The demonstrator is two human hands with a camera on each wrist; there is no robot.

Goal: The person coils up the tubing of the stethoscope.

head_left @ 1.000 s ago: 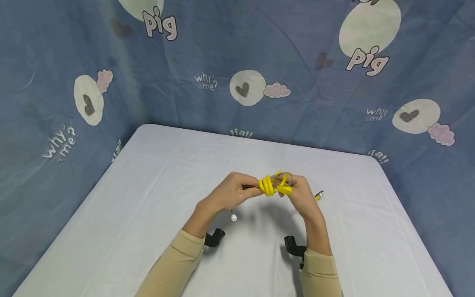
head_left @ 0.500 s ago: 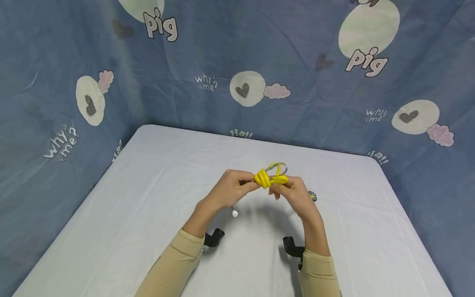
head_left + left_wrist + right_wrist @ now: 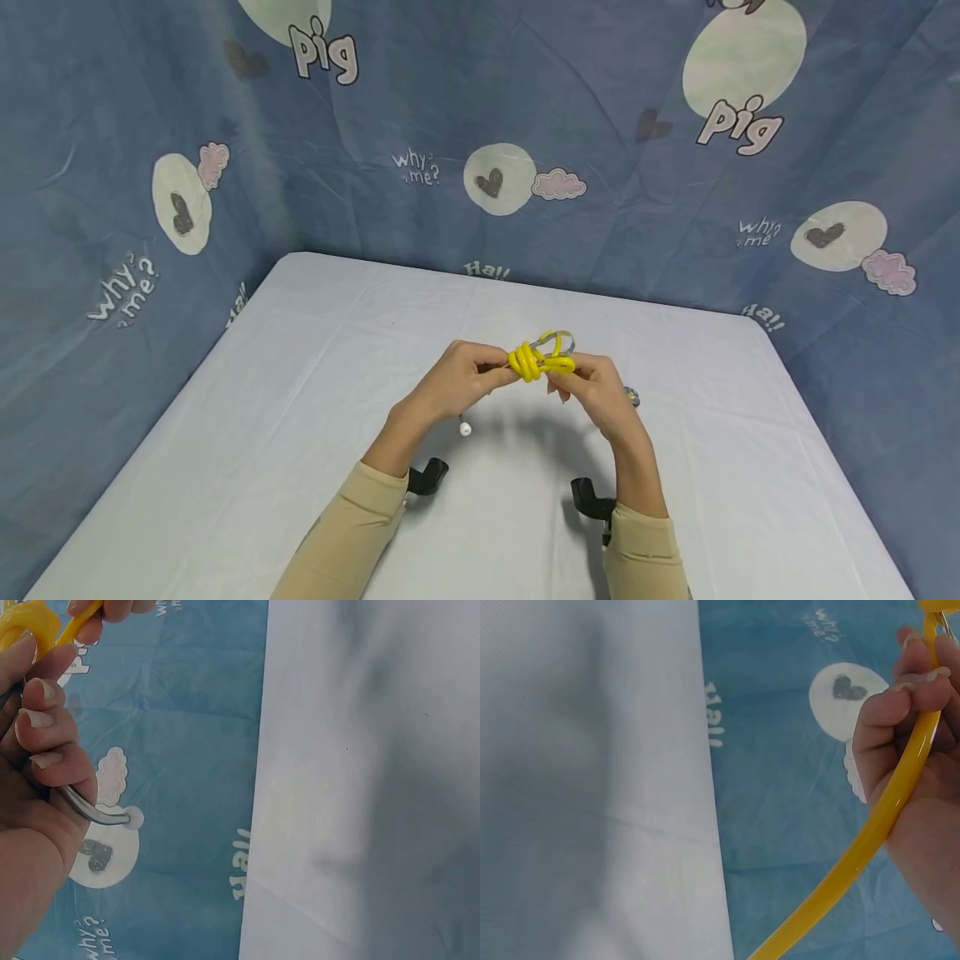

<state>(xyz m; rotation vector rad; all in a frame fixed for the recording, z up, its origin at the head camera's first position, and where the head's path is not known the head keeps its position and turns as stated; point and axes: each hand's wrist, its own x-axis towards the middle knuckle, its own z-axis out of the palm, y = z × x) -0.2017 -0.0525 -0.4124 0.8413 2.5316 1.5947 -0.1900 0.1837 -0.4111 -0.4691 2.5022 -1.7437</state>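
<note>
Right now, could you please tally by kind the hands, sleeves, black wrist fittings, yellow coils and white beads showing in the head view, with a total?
Left hand and right hand: 2
Left sleeve and right sleeve: 2
Left black fitting and right black fitting: 2
Yellow coil: 1
White bead: 1
Total: 8

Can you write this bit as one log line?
left hand: grips white-tipped metal rod | right hand: holds yellow tube | yellow coils: between hands
</note>
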